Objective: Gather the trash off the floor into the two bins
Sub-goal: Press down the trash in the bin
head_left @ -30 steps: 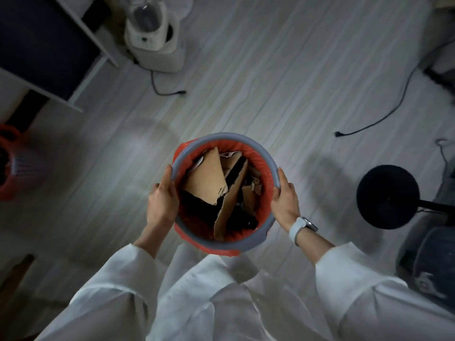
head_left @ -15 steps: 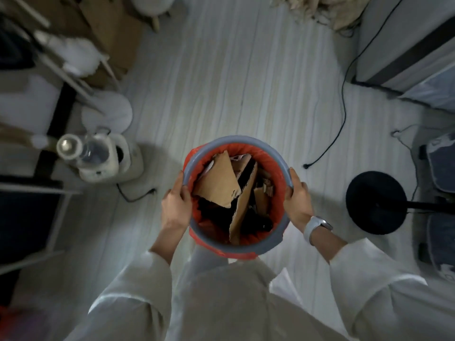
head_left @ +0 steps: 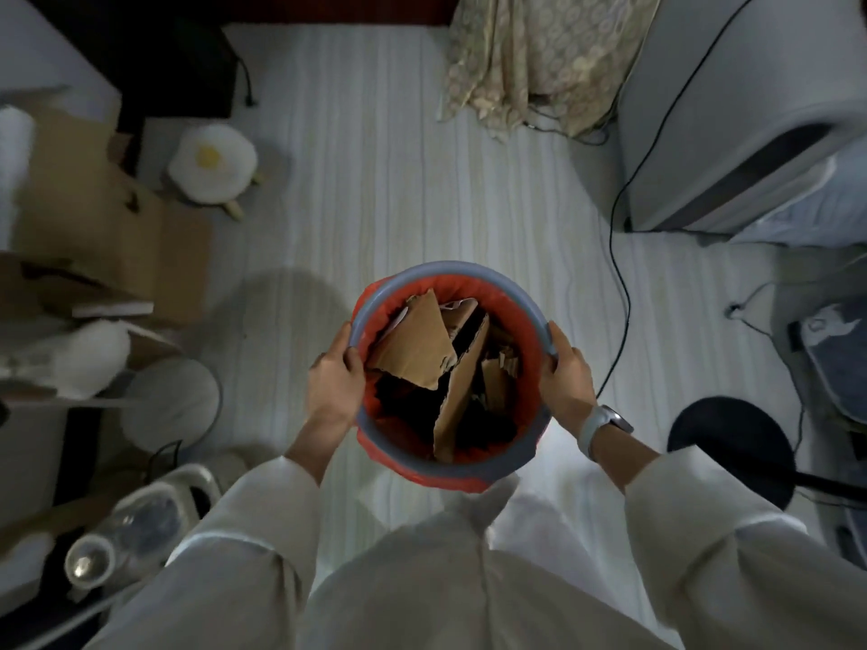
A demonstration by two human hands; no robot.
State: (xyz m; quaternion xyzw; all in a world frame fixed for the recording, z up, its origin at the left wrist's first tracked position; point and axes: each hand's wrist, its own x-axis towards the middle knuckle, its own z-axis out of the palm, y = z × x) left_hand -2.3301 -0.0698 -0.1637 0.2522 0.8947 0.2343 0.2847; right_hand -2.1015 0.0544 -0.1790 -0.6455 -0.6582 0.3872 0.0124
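I hold a round grey bin (head_left: 474, 465) with a red liner in front of my body, above the pale floor. Torn brown cardboard pieces (head_left: 415, 342) and dark scraps fill it. My left hand (head_left: 334, 382) grips the bin's left rim, thumb over the edge. My right hand (head_left: 565, 377), with a pale watch on the wrist, grips the right rim. No second bin is in view.
Cardboard boxes (head_left: 98, 213) stand at the left, a white stool (head_left: 213, 164) beyond them. A blender-like appliance (head_left: 126, 527) sits at lower left. A black cable (head_left: 619, 274) crosses the floor at right, beside a white unit (head_left: 732, 110) and a black round base (head_left: 732, 452). Patterned cloth (head_left: 539, 58) hangs ahead.
The view has swung round with the bin held the same way in both hands. The appliance slid from upper left to lower left; boxes, a stool and a curtain came into sight.
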